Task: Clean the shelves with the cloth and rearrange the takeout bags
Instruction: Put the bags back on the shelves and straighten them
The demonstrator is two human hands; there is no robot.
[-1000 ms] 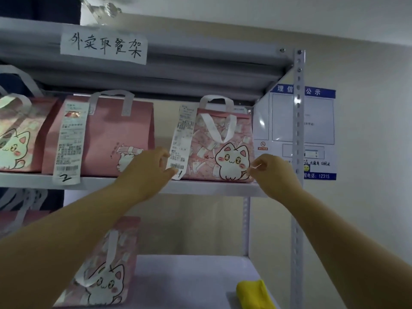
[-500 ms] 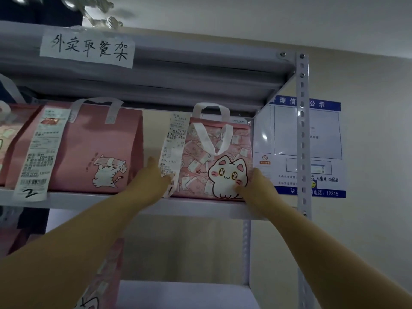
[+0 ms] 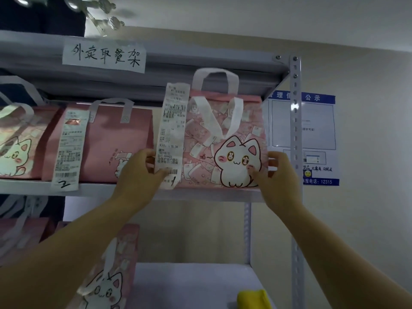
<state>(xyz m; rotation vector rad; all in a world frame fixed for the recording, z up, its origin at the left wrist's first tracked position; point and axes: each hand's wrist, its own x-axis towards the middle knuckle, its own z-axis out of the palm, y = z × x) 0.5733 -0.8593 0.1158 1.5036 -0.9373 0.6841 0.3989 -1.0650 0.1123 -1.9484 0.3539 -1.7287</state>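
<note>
Head view looks up at a pink cat bag held from both sides. The left hand grips the bag's left edge, fingers curled behind it and thumb pressed on the long receipt hanging down the bag's left front. The right hand grips the bag's right edge low down, thumb on the front beside the drawn cat, fingers wrapped behind.

Under the cat bag runs the grey shelf. The bag's bottom is at its front lip, and whether it rests there or is lifted just clear I cannot tell. Just left of the cat bag stands a plain pink bag, and further left a second cat-print bag. Above and left of the cat bag, a handwritten paper label is stuck on the frame. Right of the cat bag rises the post, with a blue-edged notice on the wall behind. Well below the cat bag lie a yellow cloth to the right and a leaning bag to the left.
</note>
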